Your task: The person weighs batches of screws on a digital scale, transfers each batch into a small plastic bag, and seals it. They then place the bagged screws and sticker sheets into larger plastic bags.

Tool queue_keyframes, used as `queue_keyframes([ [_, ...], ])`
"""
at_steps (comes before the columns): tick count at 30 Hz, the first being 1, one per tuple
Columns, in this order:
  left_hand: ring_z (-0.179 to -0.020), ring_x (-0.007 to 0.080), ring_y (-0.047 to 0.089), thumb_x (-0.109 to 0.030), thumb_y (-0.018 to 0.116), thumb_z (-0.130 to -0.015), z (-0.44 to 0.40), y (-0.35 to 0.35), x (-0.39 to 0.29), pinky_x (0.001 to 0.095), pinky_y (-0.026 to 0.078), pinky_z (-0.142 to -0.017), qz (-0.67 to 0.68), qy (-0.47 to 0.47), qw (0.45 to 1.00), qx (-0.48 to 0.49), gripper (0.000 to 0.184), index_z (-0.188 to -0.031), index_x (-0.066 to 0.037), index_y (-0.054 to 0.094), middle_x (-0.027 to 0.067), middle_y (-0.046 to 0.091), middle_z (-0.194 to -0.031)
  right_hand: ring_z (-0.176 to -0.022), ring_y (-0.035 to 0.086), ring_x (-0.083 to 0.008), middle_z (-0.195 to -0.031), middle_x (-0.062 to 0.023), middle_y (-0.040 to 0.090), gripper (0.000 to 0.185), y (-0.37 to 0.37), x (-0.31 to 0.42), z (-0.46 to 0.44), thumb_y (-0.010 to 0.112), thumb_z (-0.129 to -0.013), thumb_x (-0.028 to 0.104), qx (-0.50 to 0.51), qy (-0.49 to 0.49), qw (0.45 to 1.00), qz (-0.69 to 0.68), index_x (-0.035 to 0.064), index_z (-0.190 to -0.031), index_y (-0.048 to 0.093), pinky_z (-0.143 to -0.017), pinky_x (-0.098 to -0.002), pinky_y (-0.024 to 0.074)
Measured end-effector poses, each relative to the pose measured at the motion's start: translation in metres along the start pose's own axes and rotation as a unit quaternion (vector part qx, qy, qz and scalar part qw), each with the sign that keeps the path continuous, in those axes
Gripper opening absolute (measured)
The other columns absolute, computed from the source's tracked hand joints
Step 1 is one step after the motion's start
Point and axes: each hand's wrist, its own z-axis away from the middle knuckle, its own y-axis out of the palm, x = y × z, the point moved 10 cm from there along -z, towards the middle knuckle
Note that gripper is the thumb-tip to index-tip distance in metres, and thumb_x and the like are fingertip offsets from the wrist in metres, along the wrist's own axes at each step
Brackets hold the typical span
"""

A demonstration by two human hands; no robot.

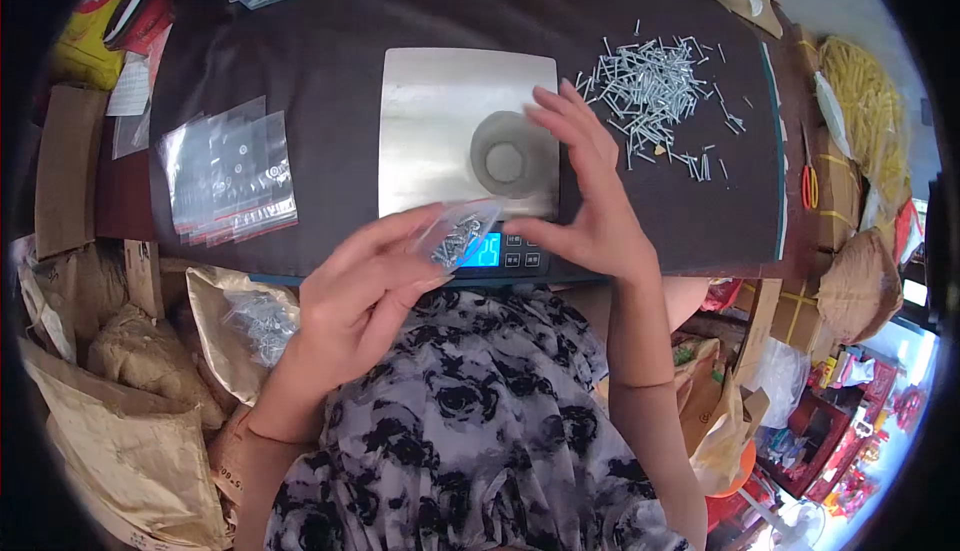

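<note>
Screws point(458, 243) show inside a small clear bag point(487, 213), held low at the centre, over the near edge of a digital scale. From left to right, flat clear bags point(230, 176) come first, overlapping on a dark tablecloth point(320, 41), their red-striped edges toward the person; they seem to lie there for easy reach by the left hand.

Next, the left hand point(350, 291) comes up from the lower left, wrist angled toward the centre. Its thumb and fingers pinch the sides of the small clear bag, a grip that probably keeps it upright enough to contain the screws. The bag partly covers a lit blue display point(488, 250), where the digits 25 can be read.

Behind it is the scale's steel plate point(420, 121), with a grey cup point(504, 156) at its right side, slightly blurred. The right hand point(595, 186) curves beside the cup, fingers raised and spread well apart from the thumb, forearm rising from below. Whether a fingertip touches the cup cannot be told.

Farther right, a loose screw pile point(655, 91) spreads across the cloth, apparently placed within the right hand's reach. Orange-handled scissors point(809, 188) lie beyond.
</note>
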Motion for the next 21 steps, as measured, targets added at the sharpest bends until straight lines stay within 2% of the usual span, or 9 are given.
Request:
queue_keyframes([
  [4, -0.102, 0.0293, 0.065, 0.001, 0.064, -0.082, 0.002, 0.002, 0.0, 0.0327, 0.052, -0.083, 0.047, 0.009, 0.999, -0.002, 0.014, -0.097, 0.001, 0.067, 0.0228, 0.062, -0.115, -0.086, 0.059, -0.0221, -0.088, -0.0054, 0.06, 0.031, 0.001, 0.032, 0.009, 0.076, -0.067, 0.012, 0.059, -0.087, 0.99, -0.095, 0.0086, -0.095, 0.061, -0.091, -0.0398, 0.038],
  [7, -0.098, 0.0286, 0.066, 0.001, 0.067, -0.08, 0.001, 0.005, -0.004, 0.032, 0.053, -0.08, 0.04, 0.012, 0.999, 0.011, 0.015, -0.095, 0.0, 0.067, 0.0212, 0.064, -0.111, -0.073, 0.058, -0.0219, -0.075, -0.0034, 0.057, 0.018, -0.004, 0.05, 0.016, 0.072, -0.068, 0.008, 0.01, -0.106, 0.989, -0.105, 0.0086, -0.08, 0.059, -0.078, -0.0371, 0.0421],
  [8, -0.095, 0.0278, 0.066, 0.001, 0.068, -0.079, -0.005, 0.006, -0.01, 0.0318, 0.053, -0.079, 0.021, 0.012, 1.0, 0.009, 0.015, -0.094, -0.001, 0.067, 0.02, 0.065, -0.109, -0.068, 0.058, -0.0227, -0.072, -0.0051, 0.056, 0.019, -0.004, 0.059, 0.018, 0.072, -0.066, 0.006, 0.017, -0.143, 0.984, -0.103, 0.0075, -0.077, 0.057, -0.069, -0.0349, 0.0428],
  [12, -0.088, 0.0244, 0.067, 0.001, 0.072, -0.074, -0.008, 0.013, -0.01, 0.0319, 0.054, -0.076, -0.004, -0.029, 0.999, 0.021, 0.016, -0.089, -0.002, 0.067, 0.0142, 0.067, -0.099, -0.064, 0.056, -0.0219, -0.07, -0.0056, 0.055, 0.02, 0.003, 0.076, 0.023, 0.072, -0.066, 0.006, 0.047, -0.157, 0.981, -0.102, 0.0067, -0.074, 0.054, -0.067, -0.0346, 0.042],
  [18, -0.08, 0.0243, 0.067, 0.003, 0.071, -0.072, -0.009, 0.016, -0.011, 0.0324, 0.053, -0.072, -0.024, -0.016, 0.999, 0.033, 0.013, -0.084, -0.002, 0.067, 0.0107, 0.068, -0.086, -0.06, 0.053, -0.0193, -0.068, -0.0033, 0.053, 0.023, 0.006, 0.082, 0.019, 0.074, -0.067, 0.012, 0.034, -0.165, 0.982, -0.09, 0.0073, -0.072, 0.053, -0.066, -0.034, 0.0415],
  [21, -0.082, 0.0243, 0.068, 0.004, 0.071, -0.072, -0.008, 0.02, -0.012, 0.0339, 0.054, -0.077, 0.019, -0.032, 0.998, 0.054, 0.01, -0.08, -0.001, 0.067, 0.011, 0.069, -0.083, -0.059, 0.053, -0.0172, -0.067, -0.0015, 0.051, 0.024, 0.008, 0.086, 0.021, 0.076, -0.067, 0.016, 0.038, -0.187, 0.978, -0.09, 0.0085, -0.069, 0.052, -0.066, -0.0335, 0.0414],
])
